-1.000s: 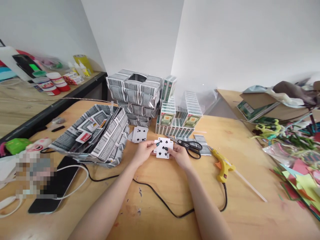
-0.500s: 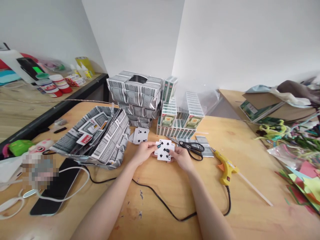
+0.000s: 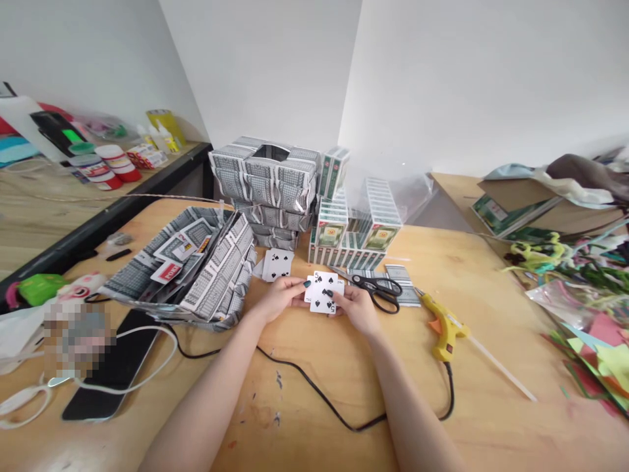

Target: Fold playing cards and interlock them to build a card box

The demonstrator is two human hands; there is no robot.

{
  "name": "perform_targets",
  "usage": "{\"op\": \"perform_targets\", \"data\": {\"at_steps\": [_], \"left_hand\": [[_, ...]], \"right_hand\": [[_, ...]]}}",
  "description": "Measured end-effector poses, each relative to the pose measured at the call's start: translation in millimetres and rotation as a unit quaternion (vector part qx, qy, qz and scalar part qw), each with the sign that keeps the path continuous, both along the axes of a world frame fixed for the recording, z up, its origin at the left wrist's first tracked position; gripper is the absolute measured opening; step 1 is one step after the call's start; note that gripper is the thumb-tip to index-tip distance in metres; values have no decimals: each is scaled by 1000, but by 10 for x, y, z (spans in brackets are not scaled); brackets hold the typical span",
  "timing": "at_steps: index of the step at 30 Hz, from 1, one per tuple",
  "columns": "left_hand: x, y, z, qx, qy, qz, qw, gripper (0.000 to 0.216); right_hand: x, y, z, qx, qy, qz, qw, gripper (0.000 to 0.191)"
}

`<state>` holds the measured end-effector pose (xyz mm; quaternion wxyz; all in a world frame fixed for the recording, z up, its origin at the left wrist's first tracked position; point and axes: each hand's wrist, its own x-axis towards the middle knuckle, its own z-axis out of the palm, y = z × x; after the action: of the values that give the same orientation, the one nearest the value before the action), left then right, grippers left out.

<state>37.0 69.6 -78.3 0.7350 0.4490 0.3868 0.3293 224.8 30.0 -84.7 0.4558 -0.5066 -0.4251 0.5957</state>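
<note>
Over the middle of the table, my left hand and my right hand pinch overlapping playing cards between them. A five of spades faces up on top, and the edge of at least one more card sticks out behind it. My left thumb presses the upper left corner; my right thumb lies on the card's face. Just behind my left hand is a small pile of loose cards. Black-handled scissors lie beyond my right hand, by face-down cards.
A basket of folded cards holds scraps at left, near a phone. Behind stand a stacked card-woven box and card packs. A yellow glue gun lies right, its black cord crossing the table under my forearms.
The hands stay in nearly the same place, both still holding the cards. My left thumb has slid slightly left, toward the top card's edge.
</note>
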Motion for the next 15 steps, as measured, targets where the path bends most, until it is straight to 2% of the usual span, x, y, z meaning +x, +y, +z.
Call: {"op": "perform_targets", "data": {"at_steps": [5,15], "left_hand": [[-71,35,21,-45,-31,-43,998,28],[18,-16,82,10,-13,-63,998,31]], "right_hand": [[4,-9,-3,9,-2,4,1000,34],[-27,-25,-13,22,-12,-12,1000,33]]}}
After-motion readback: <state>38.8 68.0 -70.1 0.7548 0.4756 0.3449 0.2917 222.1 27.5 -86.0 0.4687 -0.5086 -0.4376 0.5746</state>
